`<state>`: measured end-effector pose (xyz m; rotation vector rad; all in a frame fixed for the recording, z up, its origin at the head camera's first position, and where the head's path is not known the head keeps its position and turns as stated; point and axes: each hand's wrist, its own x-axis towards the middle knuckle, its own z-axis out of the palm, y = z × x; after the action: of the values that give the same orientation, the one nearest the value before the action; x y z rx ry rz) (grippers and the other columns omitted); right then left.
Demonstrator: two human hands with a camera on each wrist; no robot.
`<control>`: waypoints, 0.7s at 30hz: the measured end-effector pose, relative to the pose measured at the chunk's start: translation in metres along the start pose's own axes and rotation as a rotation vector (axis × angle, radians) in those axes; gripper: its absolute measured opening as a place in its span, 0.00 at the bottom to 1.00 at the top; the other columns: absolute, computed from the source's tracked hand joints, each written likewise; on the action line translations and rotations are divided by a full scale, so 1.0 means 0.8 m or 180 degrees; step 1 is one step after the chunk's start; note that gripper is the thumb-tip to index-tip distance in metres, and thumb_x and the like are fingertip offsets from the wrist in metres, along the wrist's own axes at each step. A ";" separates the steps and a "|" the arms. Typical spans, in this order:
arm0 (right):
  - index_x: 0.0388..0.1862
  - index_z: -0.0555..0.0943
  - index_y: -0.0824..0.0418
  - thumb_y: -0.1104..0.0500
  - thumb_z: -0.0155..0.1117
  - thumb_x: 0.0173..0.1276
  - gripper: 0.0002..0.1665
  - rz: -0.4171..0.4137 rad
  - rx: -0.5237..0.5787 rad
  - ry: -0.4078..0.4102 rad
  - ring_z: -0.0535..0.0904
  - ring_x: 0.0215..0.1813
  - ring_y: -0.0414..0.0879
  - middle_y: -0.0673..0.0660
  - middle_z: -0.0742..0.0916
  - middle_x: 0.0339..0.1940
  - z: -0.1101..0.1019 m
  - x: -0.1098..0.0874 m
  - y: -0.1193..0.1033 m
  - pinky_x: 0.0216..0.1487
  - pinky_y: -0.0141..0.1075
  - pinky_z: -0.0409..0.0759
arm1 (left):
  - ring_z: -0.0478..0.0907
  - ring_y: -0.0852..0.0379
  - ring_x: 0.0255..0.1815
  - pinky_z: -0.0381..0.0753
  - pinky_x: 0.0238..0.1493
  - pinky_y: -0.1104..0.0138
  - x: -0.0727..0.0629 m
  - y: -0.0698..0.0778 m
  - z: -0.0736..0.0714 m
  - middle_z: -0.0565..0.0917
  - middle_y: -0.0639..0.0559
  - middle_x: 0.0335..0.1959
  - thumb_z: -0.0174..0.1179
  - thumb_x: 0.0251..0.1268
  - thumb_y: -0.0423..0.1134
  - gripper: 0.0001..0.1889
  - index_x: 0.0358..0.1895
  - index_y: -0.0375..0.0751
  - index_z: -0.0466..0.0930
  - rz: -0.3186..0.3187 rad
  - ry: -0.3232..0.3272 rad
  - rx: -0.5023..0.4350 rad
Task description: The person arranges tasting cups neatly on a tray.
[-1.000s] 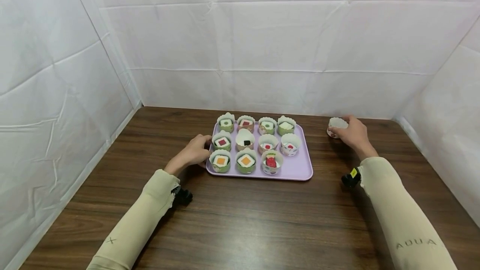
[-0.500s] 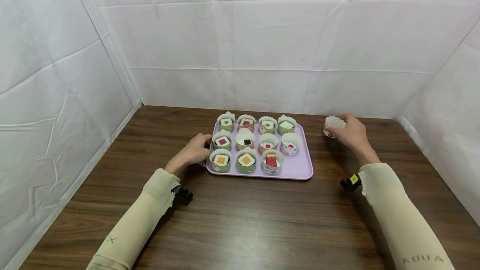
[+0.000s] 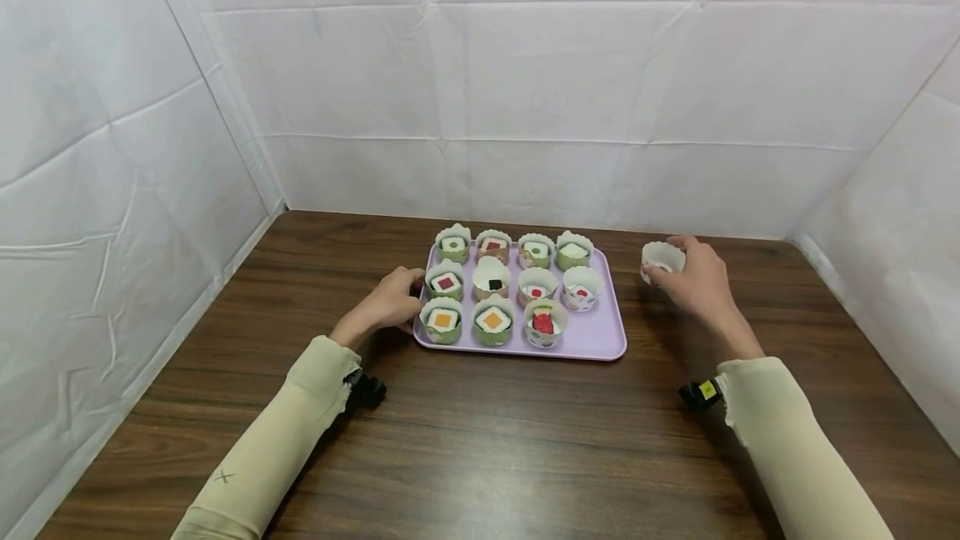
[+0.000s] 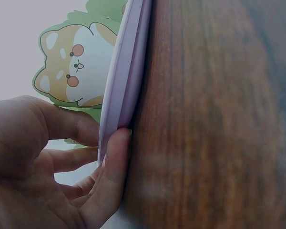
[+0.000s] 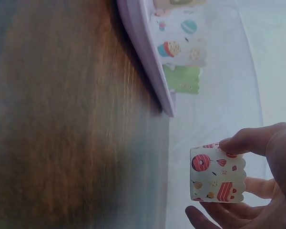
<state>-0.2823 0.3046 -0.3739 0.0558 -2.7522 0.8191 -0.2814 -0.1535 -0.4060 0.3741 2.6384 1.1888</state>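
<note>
My left hand (image 3: 386, 300) holds the left edge of the lilac tray (image 3: 591, 337). Its fingers (image 4: 112, 164) lie on both sides of the rim (image 4: 121, 90) in the left wrist view. Off to the tray's right, my right hand (image 3: 699, 283) pinches a white paper baking cup (image 3: 663, 257) between thumb and fingers. Red doughnuts and cake slices are printed on that cup (image 5: 214, 179), which is held above the wooden table (image 5: 66, 119). Its inside looks white in the head view.
Several paper cups stand in three rows on the tray, among them a green cup (image 3: 492, 337) with a sushi-like piece and a white cup (image 3: 543, 338) with a red piece. The tray's front right corner is bare. White sheeting (image 3: 525, 107) rises behind the table.
My right hand has carried the baking cup a little to the left and slightly nearer. The left hand and the tray have stayed put.
</note>
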 end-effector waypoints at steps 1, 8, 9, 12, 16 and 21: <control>0.70 0.70 0.74 0.50 0.70 0.68 0.41 -0.0036 -0.0005 0.0021 0.75 0.61 0.71 0.79 0.78 0.64 0.000 -0.003 -0.001 0.58 0.64 0.76 | 0.77 0.40 0.50 0.89 0.25 0.64 0.000 0.000 0.000 0.70 0.30 0.61 0.52 0.60 0.26 0.25 0.63 0.30 0.75 0.0002 0.0000 0.0003; 0.70 0.72 0.72 0.50 0.69 0.68 0.39 -0.0156 -0.0022 0.0084 0.76 0.58 0.68 0.76 0.79 0.63 -0.001 -0.019 -0.010 0.54 0.62 0.76 | 0.82 0.43 0.42 0.90 0.26 0.62 0.002 -0.002 0.000 0.75 0.30 0.58 0.51 0.60 0.25 0.24 0.62 0.30 0.77 0.0074 -0.0030 -0.0060; 0.70 0.72 0.71 0.50 0.69 0.68 0.39 -0.0164 -0.0028 0.0082 0.76 0.58 0.68 0.76 0.79 0.63 0.000 -0.020 -0.011 0.54 0.62 0.76 | 0.82 0.43 0.43 0.90 0.26 0.62 0.002 -0.002 0.000 0.74 0.30 0.58 0.51 0.61 0.25 0.24 0.62 0.30 0.77 0.0071 -0.0032 -0.0066; 0.70 0.73 0.70 0.50 0.69 0.68 0.38 -0.0172 -0.0022 0.0086 0.76 0.58 0.68 0.76 0.80 0.62 0.000 -0.025 -0.013 0.54 0.63 0.76 | 0.82 0.43 0.43 0.90 0.27 0.63 0.002 -0.001 0.001 0.74 0.30 0.58 0.51 0.61 0.25 0.23 0.62 0.30 0.76 0.0066 -0.0034 -0.0073; 0.70 0.73 0.70 0.50 0.69 0.68 0.38 -0.0166 -0.0013 0.0079 0.76 0.59 0.68 0.76 0.80 0.63 -0.001 -0.030 -0.014 0.55 0.64 0.76 | 0.82 0.43 0.43 0.90 0.27 0.63 0.001 -0.001 0.001 0.74 0.30 0.59 0.51 0.61 0.25 0.23 0.62 0.30 0.76 0.0059 -0.0037 -0.0063; 0.70 0.72 0.70 0.50 0.69 0.69 0.38 -0.0149 -0.0005 0.0031 0.75 0.60 0.68 0.75 0.79 0.63 -0.003 -0.036 -0.017 0.55 0.64 0.77 | 0.81 0.43 0.43 0.90 0.27 0.63 0.000 -0.001 0.001 0.72 0.30 0.59 0.50 0.61 0.25 0.23 0.60 0.30 0.77 0.0041 -0.0026 -0.0048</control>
<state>-0.2524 0.2934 -0.3721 0.1150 -2.7316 0.8026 -0.2811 -0.1536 -0.4067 0.3930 2.6224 1.2077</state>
